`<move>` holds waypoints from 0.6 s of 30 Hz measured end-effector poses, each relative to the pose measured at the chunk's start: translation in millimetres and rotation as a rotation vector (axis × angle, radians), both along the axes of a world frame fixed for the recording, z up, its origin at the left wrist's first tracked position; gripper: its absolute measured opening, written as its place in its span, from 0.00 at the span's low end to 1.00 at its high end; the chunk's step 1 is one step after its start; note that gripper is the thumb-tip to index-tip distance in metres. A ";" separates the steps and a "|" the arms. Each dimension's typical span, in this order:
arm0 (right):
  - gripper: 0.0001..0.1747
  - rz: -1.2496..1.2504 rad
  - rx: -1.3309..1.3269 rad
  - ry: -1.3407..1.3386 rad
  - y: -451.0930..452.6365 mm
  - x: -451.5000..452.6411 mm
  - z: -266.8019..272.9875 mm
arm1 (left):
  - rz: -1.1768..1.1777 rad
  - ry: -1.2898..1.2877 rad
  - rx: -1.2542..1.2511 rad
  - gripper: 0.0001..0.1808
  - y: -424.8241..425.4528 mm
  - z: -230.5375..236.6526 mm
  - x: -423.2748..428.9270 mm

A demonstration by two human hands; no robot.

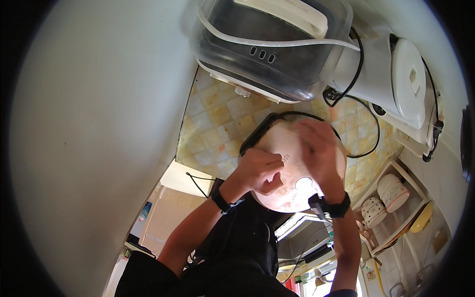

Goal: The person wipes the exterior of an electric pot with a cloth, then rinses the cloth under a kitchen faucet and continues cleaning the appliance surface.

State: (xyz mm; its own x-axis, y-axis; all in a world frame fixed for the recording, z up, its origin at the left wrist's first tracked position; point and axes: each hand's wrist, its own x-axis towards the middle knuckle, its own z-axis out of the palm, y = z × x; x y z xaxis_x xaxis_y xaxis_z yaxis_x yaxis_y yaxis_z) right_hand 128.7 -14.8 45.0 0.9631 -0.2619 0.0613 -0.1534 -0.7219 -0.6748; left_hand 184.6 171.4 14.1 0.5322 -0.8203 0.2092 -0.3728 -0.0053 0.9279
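Note:
A round, pale pink electric appliance point(275, 134), likely a baking pan, lies below me on the tiled-pattern counter. It has a black part point(258, 134) along its far left rim and a small round emblem or knob point(303, 183) in bright glare. My left hand point(259, 171) is curled over its left side, thumb bent towards the fingers, and I see nothing in the grasp. Motion blurs my right hand point(320, 152) over the right half of the lid. Whether those fingers hold anything is unclear. Dark bands circle both wrists.
Beyond the appliance stands a steam-fogged clear-covered machine point(259, 70) with a white cord point(274, 43) across it. A white lidded appliance point(386, 74) and black cables point(376, 130) are at the right. Bowls point(392, 193) sit in a wall rack; a pale surface point(100, 130) rises at the left.

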 end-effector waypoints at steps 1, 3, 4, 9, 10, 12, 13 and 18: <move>0.14 0.039 0.014 -0.046 11.8 4.8 1.0 | -0.004 0.009 -0.007 0.07 -0.5 -1.1 -1.8; 0.16 0.084 0.003 -0.021 10.3 5.3 8.5 | 0.000 -0.025 0.013 0.07 -0.2 1.2 0.5; 0.16 0.112 -0.021 -0.015 1.7 1.2 14.0 | 0.006 -0.021 0.016 0.07 0.6 2.2 0.5; 0.19 -0.022 -0.103 -0.018 -16.4 -23.2 8.5 | -0.012 -0.002 0.030 0.08 -1.0 7.8 0.5; 0.19 0.013 -0.075 -0.051 -5.3 -18.4 3.3 | -0.014 -0.002 0.014 0.08 -1.2 5.7 0.5; 0.19 0.078 0.001 -0.061 10.3 3.8 -3.9 | -0.005 0.002 -0.009 0.09 -4.2 6.2 -1.3; 0.19 0.106 0.059 -0.041 12.9 9.0 -5.2 | 0.008 0.011 -0.030 0.09 -3.4 4.3 -3.1; 0.19 0.109 0.024 -0.077 -15.8 -20.6 1.5 | -0.003 -0.003 0.012 0.08 -3.5 4.8 -3.1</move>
